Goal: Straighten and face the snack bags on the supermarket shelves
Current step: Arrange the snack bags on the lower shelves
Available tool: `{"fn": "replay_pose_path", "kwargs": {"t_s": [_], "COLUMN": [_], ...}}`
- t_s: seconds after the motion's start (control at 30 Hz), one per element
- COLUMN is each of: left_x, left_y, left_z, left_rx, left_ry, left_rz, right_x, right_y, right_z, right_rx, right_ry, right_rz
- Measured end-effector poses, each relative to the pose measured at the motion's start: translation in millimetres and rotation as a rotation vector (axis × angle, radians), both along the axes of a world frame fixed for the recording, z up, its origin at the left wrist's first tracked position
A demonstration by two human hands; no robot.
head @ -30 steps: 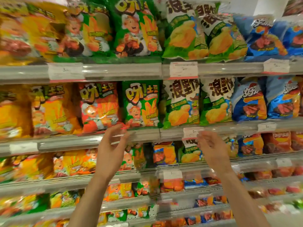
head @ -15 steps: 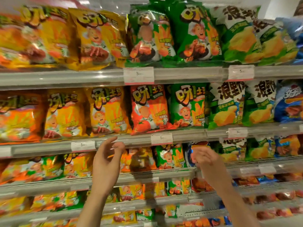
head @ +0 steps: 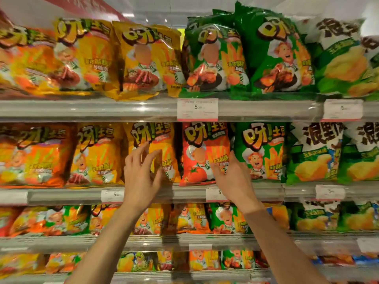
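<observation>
Both your forearms reach up from below to the second shelf (head: 61, 194). Your left hand (head: 141, 177) is spread, fingers loosely curved, in front of the yellow bag (head: 162, 140); whether the tips touch the film I cannot tell, and it holds nothing. Your right hand (head: 231, 179) lies with fairly straight fingers on the lower right of the red bag (head: 203, 152), pressing rather than gripping.

Red bag stands on the shelf lip between the yellow bag and the green bag (head: 260, 150). Long axis vertical, print facing outward, upright or nearly so.

Judgement: air-filled foil, light, soft, slick, with crushable contents. Take it by the side seams or nudge with flat palms; avoid squeezing the middle.
</observation>
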State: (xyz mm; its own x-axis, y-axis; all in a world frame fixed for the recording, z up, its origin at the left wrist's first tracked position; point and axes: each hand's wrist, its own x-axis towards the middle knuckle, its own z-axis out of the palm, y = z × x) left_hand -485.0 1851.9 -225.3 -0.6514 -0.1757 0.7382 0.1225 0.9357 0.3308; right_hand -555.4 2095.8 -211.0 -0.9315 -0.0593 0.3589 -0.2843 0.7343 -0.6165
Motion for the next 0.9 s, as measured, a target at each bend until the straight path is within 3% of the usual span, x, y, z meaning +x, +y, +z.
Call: {"fn": "replay_pose_path", "kwargs": {"t_s": [0.33,0.9], "left_x": [-1.4,13.2], "left_y": [-5.8,-4.3], "left_z": [-5.6,10.9], "left_rx": [0.009,0.234], "left_ry": [-0.008,-0.065], "left_rz": [-0.043,-0.175], "right_x": [-3.8,17.6], "right_y": [-6.9,21.7], "right_z": [11.4,26.5], "right_rx": [-0.346,-0.548], "right_ry": [-0.100,-0.226], "right_rz": [0.065,0.265]}}
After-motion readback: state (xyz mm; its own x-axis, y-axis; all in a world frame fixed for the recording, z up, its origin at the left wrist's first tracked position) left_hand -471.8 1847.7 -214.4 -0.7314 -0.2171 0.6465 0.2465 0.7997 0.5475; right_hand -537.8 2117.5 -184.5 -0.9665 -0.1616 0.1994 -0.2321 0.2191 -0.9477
